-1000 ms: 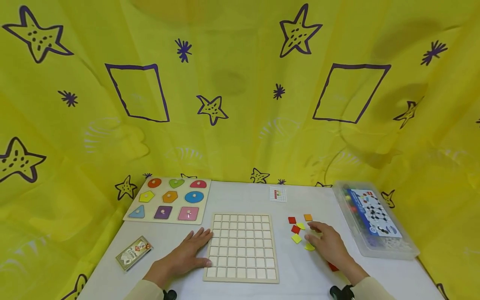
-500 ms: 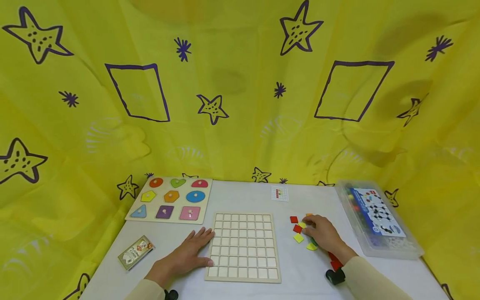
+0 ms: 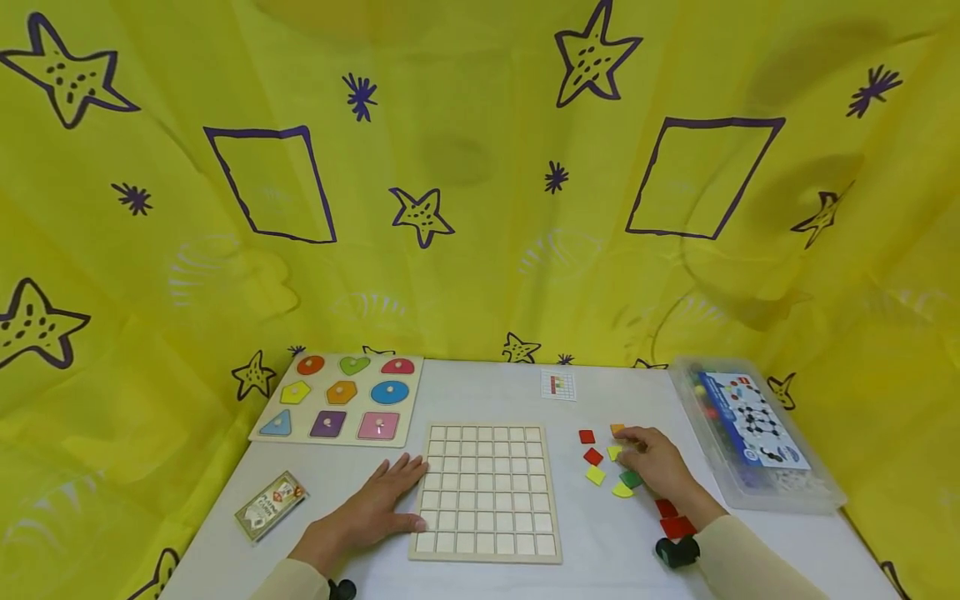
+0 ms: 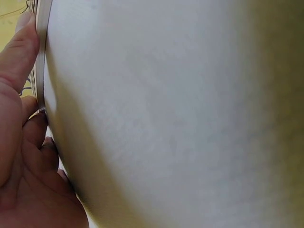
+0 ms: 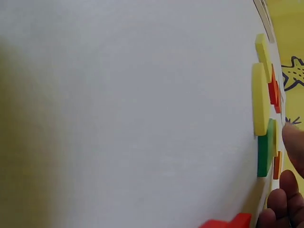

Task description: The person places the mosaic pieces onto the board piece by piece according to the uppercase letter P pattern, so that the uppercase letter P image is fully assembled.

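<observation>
1. At the middle of the white bench (image 3: 480, 392) lies a pale wooden grid board (image 3: 486, 490), the landmark for all that follows.
2. Against the grid board's left edge rests the left hand (image 3: 371, 512), palm down; its fingers (image 3: 408, 467) are straight and spread on the bench, thumb along the board's side, holding nothing. The left wrist view shows the thumb pressed to that edge.
3. Right of the grid board sits a scatter of small coloured tiles: a red tile (image 3: 587, 436), a second red tile (image 3: 593, 456), a yellow tile (image 3: 596, 475), a green tile (image 3: 631, 479) and a rounded yellow piece (image 3: 622, 491).
4. The right hand (image 3: 656, 467) lies over the far part of this scatter, fingertips at an orange tile (image 3: 617, 429) and a yellow one; whether they pinch a tile or only touch it cannot be told.
5. Nearer the person, beside the right wrist, lie two more red tiles (image 3: 672, 521).
6. Far right of the board stands a clear plastic box (image 3: 750, 442) with a printed sheet on it.
7. Behind the board lies a small pattern card (image 3: 558, 385); to its back left, a shape puzzle (image 3: 339, 398); to its front left, a card pack (image 3: 270, 504).
</observation>
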